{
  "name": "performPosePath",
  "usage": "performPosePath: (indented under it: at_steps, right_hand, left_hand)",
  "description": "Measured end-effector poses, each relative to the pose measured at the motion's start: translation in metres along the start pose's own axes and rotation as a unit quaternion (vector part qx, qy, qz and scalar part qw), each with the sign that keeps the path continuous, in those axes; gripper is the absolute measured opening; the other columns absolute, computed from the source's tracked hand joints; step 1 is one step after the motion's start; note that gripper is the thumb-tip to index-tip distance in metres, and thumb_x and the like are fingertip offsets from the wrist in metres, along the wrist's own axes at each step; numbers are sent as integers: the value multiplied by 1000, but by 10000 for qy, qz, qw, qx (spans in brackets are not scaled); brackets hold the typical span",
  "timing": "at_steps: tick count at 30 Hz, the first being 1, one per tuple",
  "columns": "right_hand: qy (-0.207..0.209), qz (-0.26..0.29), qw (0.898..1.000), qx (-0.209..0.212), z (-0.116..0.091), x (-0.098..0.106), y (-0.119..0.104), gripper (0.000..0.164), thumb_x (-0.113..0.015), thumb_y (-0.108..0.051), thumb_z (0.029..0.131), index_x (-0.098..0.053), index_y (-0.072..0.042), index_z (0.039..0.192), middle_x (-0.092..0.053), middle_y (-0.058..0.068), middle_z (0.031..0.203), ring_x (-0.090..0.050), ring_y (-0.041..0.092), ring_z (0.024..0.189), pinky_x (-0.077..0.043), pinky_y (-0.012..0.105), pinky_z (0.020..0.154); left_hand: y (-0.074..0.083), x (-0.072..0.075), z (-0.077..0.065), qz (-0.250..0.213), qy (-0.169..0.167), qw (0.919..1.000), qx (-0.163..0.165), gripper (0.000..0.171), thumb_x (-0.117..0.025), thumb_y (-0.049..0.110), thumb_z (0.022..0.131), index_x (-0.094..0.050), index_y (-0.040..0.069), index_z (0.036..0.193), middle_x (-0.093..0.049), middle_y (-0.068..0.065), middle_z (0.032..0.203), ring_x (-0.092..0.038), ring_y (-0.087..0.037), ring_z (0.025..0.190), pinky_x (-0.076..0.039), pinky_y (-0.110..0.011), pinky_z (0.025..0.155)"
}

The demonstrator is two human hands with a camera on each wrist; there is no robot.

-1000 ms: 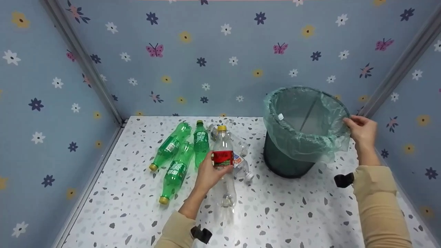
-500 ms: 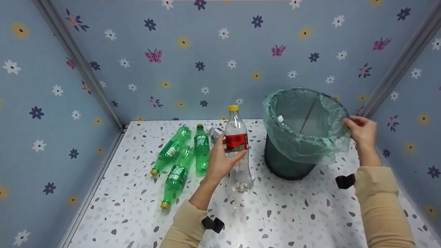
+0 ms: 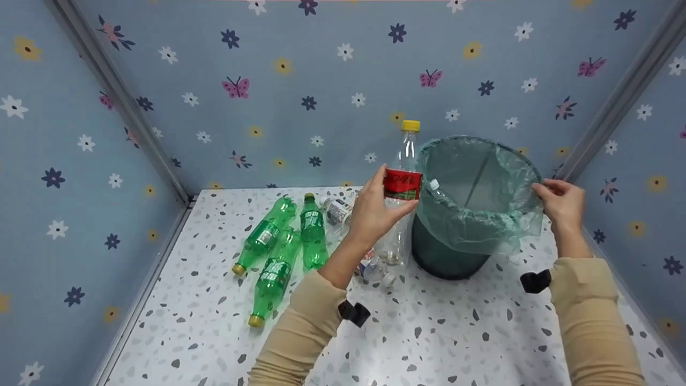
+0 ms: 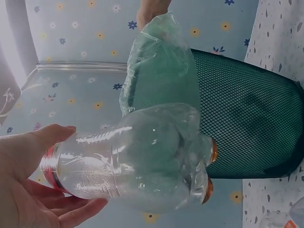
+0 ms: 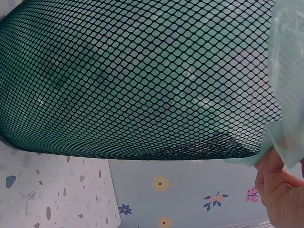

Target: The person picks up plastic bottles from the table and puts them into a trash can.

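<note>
In the head view my left hand grips a clear plastic bottle by its red label, yellow cap upward, beside the bin's left rim. Its base overlaps the bin in the left wrist view, where the bottle points away from the palm. My right hand pinches the edge of the green bag at the right rim of the dark mesh trash bin. The right wrist view has that hand at the bag's fold. Inside the lined bin, a bottle with a white cap leans by the left wall.
Several green bottles lie on the speckled tabletop at left. Clear bottles, one with a white label, lie behind and below my left forearm. Flowered panels enclose the back and sides.
My left hand has lifted the red-label bottle from among the others and carried it up and right to the bin's left rim. The right hand has stayed on the bag edge.
</note>
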State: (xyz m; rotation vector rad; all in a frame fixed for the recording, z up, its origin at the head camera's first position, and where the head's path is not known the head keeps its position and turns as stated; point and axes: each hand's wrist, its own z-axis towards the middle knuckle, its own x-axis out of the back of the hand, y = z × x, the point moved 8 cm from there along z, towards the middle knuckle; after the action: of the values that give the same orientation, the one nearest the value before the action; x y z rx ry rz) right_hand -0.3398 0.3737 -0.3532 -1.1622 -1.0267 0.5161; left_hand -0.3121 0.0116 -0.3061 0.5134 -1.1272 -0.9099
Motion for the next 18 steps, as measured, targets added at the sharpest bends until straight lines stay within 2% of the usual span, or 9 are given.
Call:
performPosePath:
  at_steps: [3,7,12,18]
  right_hand:
    - [-22,-8,10000,-27,0,0,0,45,-59,-23,84,-51,3,120,-49,-11,76,-46,2,67,-40,13,53]
    - [26,-30,10000,32,-1,0,0,44,-59,-22,84,-52,3,119,-48,-11,76,-46,2,67,-40,13,53]
    - [-1,77,9999,71,-1,-1,-2,38,-60,-21,84,-54,1,114,-49,-10,76,-46,2,66,-40,12,53]
    - [2,51,10000,26,-1,0,-2,33,-60,-21,83,-56,-2,110,-49,-9,76,-46,2,66,-41,12,52]
  left_hand:
    - [14,-6,9,451,-89,9988,-158,83,-72,36,71,-33,1,135,-50,-12,121,-51,-21,104,-45,-33,81]
    - [29,-18,20,1133,-378,9927,-161,83,-71,38,73,-30,6,138,-50,-8,121,-54,-19,99,-48,-32,73]
    - [47,-32,32,1906,-724,9789,-143,84,-70,39,73,-25,13,140,-47,-5,123,-52,-17,100,-48,-31,71]
    - [67,-52,43,2662,-1040,9576,-355,83,-68,37,76,-20,19,142,-40,-2,130,-45,-17,108,-46,-32,77]
